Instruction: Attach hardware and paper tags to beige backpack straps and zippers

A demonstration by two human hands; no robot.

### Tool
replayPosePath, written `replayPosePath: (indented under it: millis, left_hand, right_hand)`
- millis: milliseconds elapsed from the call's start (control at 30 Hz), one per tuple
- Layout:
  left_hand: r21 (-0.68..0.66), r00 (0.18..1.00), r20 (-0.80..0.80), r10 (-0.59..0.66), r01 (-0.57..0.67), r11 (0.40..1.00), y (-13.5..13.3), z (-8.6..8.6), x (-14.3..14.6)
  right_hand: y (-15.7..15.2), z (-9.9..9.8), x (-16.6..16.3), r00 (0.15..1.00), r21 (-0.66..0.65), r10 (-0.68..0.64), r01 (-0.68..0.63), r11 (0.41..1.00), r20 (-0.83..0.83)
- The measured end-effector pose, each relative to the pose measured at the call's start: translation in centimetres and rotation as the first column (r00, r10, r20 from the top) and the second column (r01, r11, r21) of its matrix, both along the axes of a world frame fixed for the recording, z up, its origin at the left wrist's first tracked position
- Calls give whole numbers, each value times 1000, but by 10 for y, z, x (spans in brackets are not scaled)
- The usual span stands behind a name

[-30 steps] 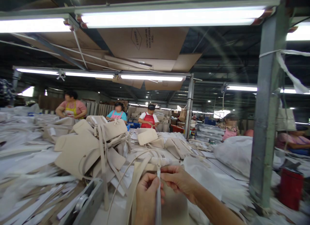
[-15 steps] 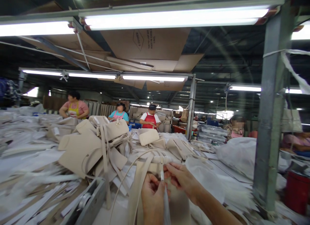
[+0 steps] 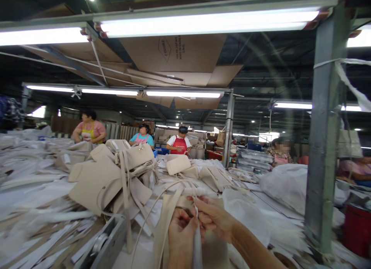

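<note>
A beige handbag (image 3: 216, 251) stands upright on the worktable close in front of me, its long strap (image 3: 165, 226) hanging down on the left. A narrow white strip (image 3: 197, 247) runs down over the bag's front; whether it is plastic wrap or thin paper I cannot tell. My left hand (image 3: 182, 232) is closed, with thumb and fingers pinching this strip. Just above and to the right, my right hand (image 3: 214, 217) pinches the strip's upper part near the top of the bag. The fingertips of both hands nearly meet and partly hide the strip.
Beige bags (image 3: 98, 176) lie heaped at left. A metal fixture (image 3: 111, 242) sits at the near left beside loose paper strips (image 3: 43, 246). Clear plastic bags (image 3: 285, 180) and a steel post (image 3: 324, 145) are at right. Several co-workers stand across the table.
My right hand has shifted slightly left and down, closer to my left hand. The upper part of the white strip is now more covered by its fingers.
</note>
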State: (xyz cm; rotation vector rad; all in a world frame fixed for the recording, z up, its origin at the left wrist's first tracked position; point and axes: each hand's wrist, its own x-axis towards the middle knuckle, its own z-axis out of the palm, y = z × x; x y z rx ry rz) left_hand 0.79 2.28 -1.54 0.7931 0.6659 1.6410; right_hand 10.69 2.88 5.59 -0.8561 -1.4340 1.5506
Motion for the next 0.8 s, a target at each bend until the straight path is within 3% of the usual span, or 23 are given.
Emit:
replayPosePath:
  millis: [133,267,400,500,533,567,633,667,700,733,800]
  left_hand:
    - [-23,994,35,-99,100,995,-16,17,-9]
    - [-113,964,84,-251,260,959,-27,32,-19]
    - [-93,965,79,-250,257,962,-26,33,-26]
    - [-78,968,22,-249,250,965,-23,31,-30]
    - [-79,968,1,-251,250,965,-22,30,-31]
    - [-81,968,-16,-251,249,965,-21,31,-32]
    - [-97,971,-32,-239,235,967,-21,33,-34]
    - [-108,971,-34,-235,230,967,-20,34,-34]
    - [-117,972,-33,-232,227,967,-20,35,-33]
    - [-122,972,-31,-232,227,966,-19,37,-33]
    - [-125,971,-32,-236,231,965,-19,39,-32]
  right_hand:
    - [3,-3,7,997,22,46,-47,999,57]
    - [7,-10,11,997,21,71,-71,997,-13]
    - [4,-15,7,1000,60,4,-3,998,-15]
    - [-3,-3,8,982,205,-88,52,977,170]
    - [-6,4,11,943,318,-206,117,941,262]
    - [-8,13,14,868,460,-373,198,866,328]
    - [-9,30,21,655,747,-688,278,604,312]
    - [-7,38,23,592,840,-763,251,481,260]
    - [-5,45,25,591,886,-771,194,421,236]
    - [-2,49,26,638,894,-724,121,431,263]
    - [6,52,26,755,848,-547,-21,530,361]
